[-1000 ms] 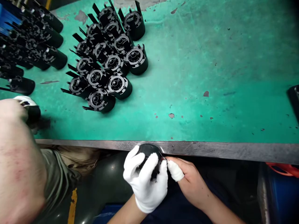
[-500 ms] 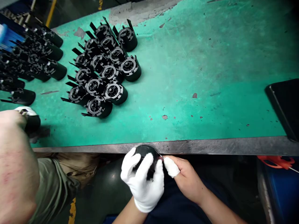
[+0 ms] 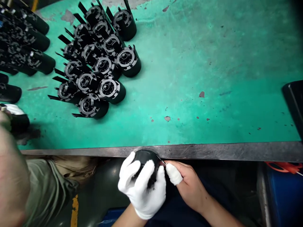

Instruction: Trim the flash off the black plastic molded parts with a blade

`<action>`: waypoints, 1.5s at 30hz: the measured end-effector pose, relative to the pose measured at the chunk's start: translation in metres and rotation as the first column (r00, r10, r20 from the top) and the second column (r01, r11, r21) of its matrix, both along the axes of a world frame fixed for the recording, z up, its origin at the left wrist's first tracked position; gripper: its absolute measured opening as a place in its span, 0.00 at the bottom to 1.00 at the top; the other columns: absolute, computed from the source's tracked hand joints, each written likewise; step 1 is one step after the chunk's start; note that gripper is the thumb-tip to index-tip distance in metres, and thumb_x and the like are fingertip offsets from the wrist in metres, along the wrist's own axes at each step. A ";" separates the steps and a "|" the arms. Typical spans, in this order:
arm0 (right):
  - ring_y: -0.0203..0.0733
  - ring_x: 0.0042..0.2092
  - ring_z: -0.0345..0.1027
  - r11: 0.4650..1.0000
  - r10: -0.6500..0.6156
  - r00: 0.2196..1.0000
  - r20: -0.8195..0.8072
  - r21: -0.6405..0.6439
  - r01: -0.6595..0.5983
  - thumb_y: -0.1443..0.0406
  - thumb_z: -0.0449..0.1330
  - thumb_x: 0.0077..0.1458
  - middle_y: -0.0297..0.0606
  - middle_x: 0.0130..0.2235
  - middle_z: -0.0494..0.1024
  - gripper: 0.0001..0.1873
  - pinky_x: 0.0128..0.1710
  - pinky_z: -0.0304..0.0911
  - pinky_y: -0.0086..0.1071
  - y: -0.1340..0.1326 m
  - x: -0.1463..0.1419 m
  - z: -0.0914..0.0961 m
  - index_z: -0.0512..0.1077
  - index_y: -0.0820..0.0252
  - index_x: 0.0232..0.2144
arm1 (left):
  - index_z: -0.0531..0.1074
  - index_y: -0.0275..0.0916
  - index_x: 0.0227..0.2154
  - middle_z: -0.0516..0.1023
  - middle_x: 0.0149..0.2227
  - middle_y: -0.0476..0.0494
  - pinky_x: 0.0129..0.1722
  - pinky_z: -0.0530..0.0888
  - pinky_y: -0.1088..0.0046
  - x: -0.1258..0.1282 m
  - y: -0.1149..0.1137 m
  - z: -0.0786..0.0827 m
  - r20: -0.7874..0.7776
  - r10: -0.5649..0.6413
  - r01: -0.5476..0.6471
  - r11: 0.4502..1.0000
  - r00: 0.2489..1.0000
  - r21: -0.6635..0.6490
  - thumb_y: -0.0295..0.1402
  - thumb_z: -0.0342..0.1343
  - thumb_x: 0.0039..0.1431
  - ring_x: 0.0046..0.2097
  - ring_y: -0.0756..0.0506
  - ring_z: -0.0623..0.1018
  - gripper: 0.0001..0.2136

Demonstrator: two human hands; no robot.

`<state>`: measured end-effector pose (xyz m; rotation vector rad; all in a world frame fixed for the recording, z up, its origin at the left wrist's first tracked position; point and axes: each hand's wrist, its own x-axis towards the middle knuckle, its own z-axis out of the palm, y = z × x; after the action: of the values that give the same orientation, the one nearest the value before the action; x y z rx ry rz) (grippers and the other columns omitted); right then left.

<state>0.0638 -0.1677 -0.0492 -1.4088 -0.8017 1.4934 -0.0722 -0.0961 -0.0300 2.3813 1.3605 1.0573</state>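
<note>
My left hand (image 3: 144, 190), in a white glove, is wrapped over a round black plastic housing (image 3: 145, 155) just below the table's front edge. My right hand (image 3: 190, 184) is bare except for a white cover on the thumb. Between that thumb and the fingers it pinches a thin metal blade-like tool (image 3: 162, 160), whose far end meets the housing's right side. The housing's underside and the fingers beneath it are hidden.
Several black cylindrical housings (image 3: 109, 90) with upright tabs stand grouped on the green table (image 3: 180, 69). More housings (image 3: 39, 60) stand farther left. A co-worker's arm (image 3: 13, 176) is at left. A dark flat object (image 3: 294, 101) lies right; orange-handled scissors (image 3: 281, 167) sit below.
The view has shifted slightly, so the grouped housings appear farther left and higher. Both my hands keep hold of the housing and tool, with only a small shift.
</note>
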 end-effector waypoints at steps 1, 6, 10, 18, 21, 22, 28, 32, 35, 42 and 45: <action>0.44 0.44 0.73 1.000 0.003 1.000 -0.001 -0.001 -0.003 0.60 0.51 0.69 0.38 0.45 0.80 0.17 0.47 0.68 0.35 0.000 0.000 0.000 0.77 0.52 0.50 | 0.73 0.43 0.39 0.63 0.45 0.44 0.50 0.78 0.46 0.000 0.000 0.000 0.000 0.002 -0.002 1.000 1.000 -0.006 0.20 0.68 0.44 0.53 0.34 0.75 0.19; 0.44 0.47 0.73 0.999 0.051 0.999 0.006 -0.013 -0.050 0.60 0.51 0.69 0.38 0.48 0.81 0.17 0.51 0.67 0.36 0.001 0.003 -0.002 0.77 0.52 0.52 | 0.73 0.46 0.38 0.63 0.44 0.46 0.50 0.78 0.43 0.000 -0.001 -0.001 0.025 0.028 -0.027 0.999 0.999 -0.038 0.20 0.68 0.44 0.52 0.34 0.75 0.20; 0.46 0.51 0.73 0.996 0.088 0.996 0.029 -0.027 -0.087 0.59 0.51 0.69 0.38 0.50 0.80 0.18 0.55 0.66 0.39 0.000 0.007 -0.005 0.76 0.51 0.53 | 0.72 0.48 0.39 0.63 0.42 0.46 0.50 0.79 0.42 0.002 -0.001 -0.001 0.020 0.060 -0.060 0.998 0.998 -0.029 0.21 0.68 0.44 0.52 0.35 0.75 0.20; 0.47 0.48 0.73 0.994 0.061 0.992 0.113 -0.103 -0.049 0.58 0.52 0.68 0.38 0.49 0.81 0.17 0.53 0.67 0.39 0.005 0.003 0.002 0.78 0.49 0.50 | 0.71 0.48 0.38 0.61 0.41 0.47 0.47 0.80 0.43 0.010 0.003 -0.003 0.043 0.058 -0.060 0.997 0.997 0.050 0.22 0.67 0.45 0.49 0.36 0.75 0.19; 0.45 0.47 0.74 0.994 0.034 0.997 0.074 -0.103 -0.026 0.58 0.51 0.69 0.36 0.48 0.81 0.17 0.51 0.67 0.37 0.005 0.000 0.004 0.78 0.49 0.49 | 0.71 0.46 0.37 0.62 0.42 0.46 0.47 0.79 0.42 0.007 0.001 -0.004 0.044 0.035 -0.038 0.998 0.998 0.059 0.20 0.67 0.43 0.49 0.35 0.75 0.19; 0.45 0.47 0.74 0.995 0.018 0.999 0.051 -0.096 -0.013 0.58 0.51 0.69 0.36 0.48 0.81 0.17 0.51 0.67 0.36 0.004 0.000 0.004 0.78 0.49 0.50 | 0.71 0.45 0.36 0.62 0.42 0.46 0.47 0.79 0.42 0.005 0.001 -0.004 0.041 0.026 -0.028 0.998 0.999 0.053 0.20 0.67 0.43 0.50 0.35 0.75 0.19; 0.44 0.44 0.75 1.000 0.014 0.997 0.075 -0.016 -0.013 0.59 0.53 0.67 0.38 0.45 0.81 0.16 0.48 0.69 0.35 -0.002 0.005 0.003 0.78 0.50 0.50 | 0.73 0.46 0.34 0.65 0.38 0.48 0.48 0.80 0.49 -0.003 0.004 -0.002 -0.004 -0.075 0.075 0.997 0.997 0.034 0.21 0.69 0.40 0.49 0.38 0.76 0.18; 0.46 0.44 0.75 0.997 0.061 0.990 0.131 0.035 -0.067 0.60 0.53 0.67 0.38 0.45 0.82 0.16 0.48 0.69 0.37 0.004 0.008 0.003 0.79 0.50 0.49 | 0.73 0.46 0.33 0.65 0.38 0.49 0.50 0.79 0.50 -0.005 0.005 -0.002 -0.012 -0.093 0.093 0.995 0.996 0.047 0.22 0.70 0.40 0.48 0.39 0.77 0.18; 0.47 0.44 0.74 0.998 0.050 0.981 0.187 0.019 -0.055 0.60 0.53 0.67 0.38 0.43 0.82 0.15 0.50 0.68 0.38 0.009 0.007 0.004 0.80 0.50 0.47 | 0.73 0.46 0.32 0.65 0.38 0.49 0.50 0.80 0.52 -0.005 0.005 -0.003 -0.012 -0.090 0.091 0.994 0.996 0.061 0.21 0.70 0.39 0.49 0.40 0.76 0.18; 0.45 0.39 0.72 0.999 0.039 0.994 0.103 -0.036 -0.036 0.59 0.50 0.68 0.36 0.37 0.80 0.17 0.46 0.67 0.36 0.013 0.004 0.006 0.79 0.54 0.38 | 0.73 0.44 0.30 0.64 0.36 0.49 0.49 0.80 0.54 -0.007 0.006 -0.003 -0.041 -0.126 0.129 0.988 0.991 0.086 0.22 0.70 0.38 0.46 0.42 0.76 0.17; 0.44 0.39 0.71 0.998 0.062 0.995 0.082 -0.017 -0.060 0.59 0.50 0.68 0.36 0.37 0.80 0.17 0.47 0.66 0.37 0.013 0.006 0.004 0.79 0.54 0.38 | 0.73 0.44 0.31 0.64 0.35 0.49 0.49 0.80 0.53 -0.008 0.005 -0.003 -0.037 -0.125 0.128 0.989 0.991 0.076 0.21 0.70 0.38 0.46 0.41 0.76 0.17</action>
<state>0.0697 -0.1547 -0.0447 -1.4763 -0.8934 1.4980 -0.0800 -0.0907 -0.0330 2.5131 1.1804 1.0607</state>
